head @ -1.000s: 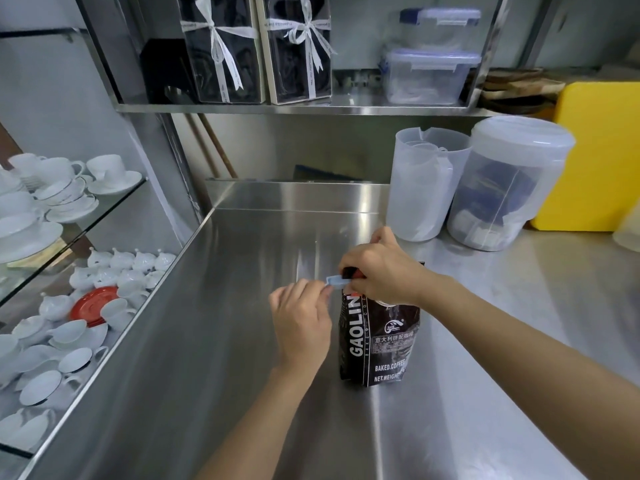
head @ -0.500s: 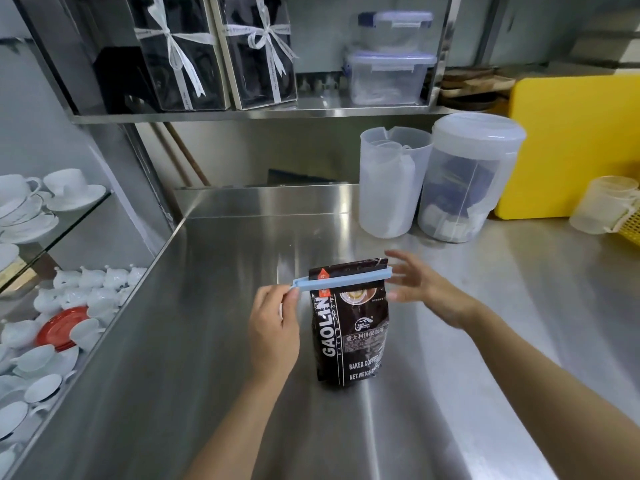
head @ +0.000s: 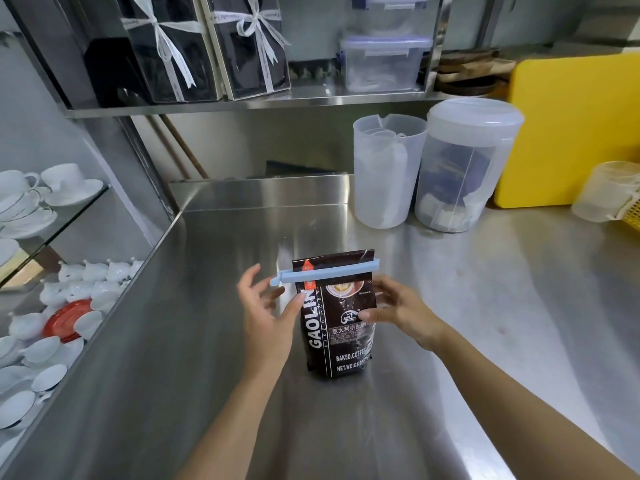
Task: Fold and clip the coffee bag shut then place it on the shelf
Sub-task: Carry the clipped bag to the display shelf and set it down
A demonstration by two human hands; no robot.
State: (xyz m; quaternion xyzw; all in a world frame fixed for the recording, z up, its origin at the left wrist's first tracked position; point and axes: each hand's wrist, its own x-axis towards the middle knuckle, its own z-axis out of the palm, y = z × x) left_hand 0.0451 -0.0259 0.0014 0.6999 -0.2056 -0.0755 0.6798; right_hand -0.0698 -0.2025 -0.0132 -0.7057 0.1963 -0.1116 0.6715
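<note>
A black coffee bag stands upright on the steel counter. Its folded top is held by a light blue clip that runs across its full width. My left hand is at the bag's left side with its fingers spread and its thumb touching the bag's front edge. My right hand holds the bag's right side, thumb on the front, fingers round the edge. The steel shelf runs above the counter's back.
On the shelf stand two ribboned black gift boxes and stacked clear plastic containers, with a gap between them. Two translucent pitchers and a yellow board stand at the counter's back right. White cups and teapots fill glass shelves on the left.
The clip went on across the bag's top and both hands let go of it. They have since dropped to the bag's sides, the right hand closing on it.
</note>
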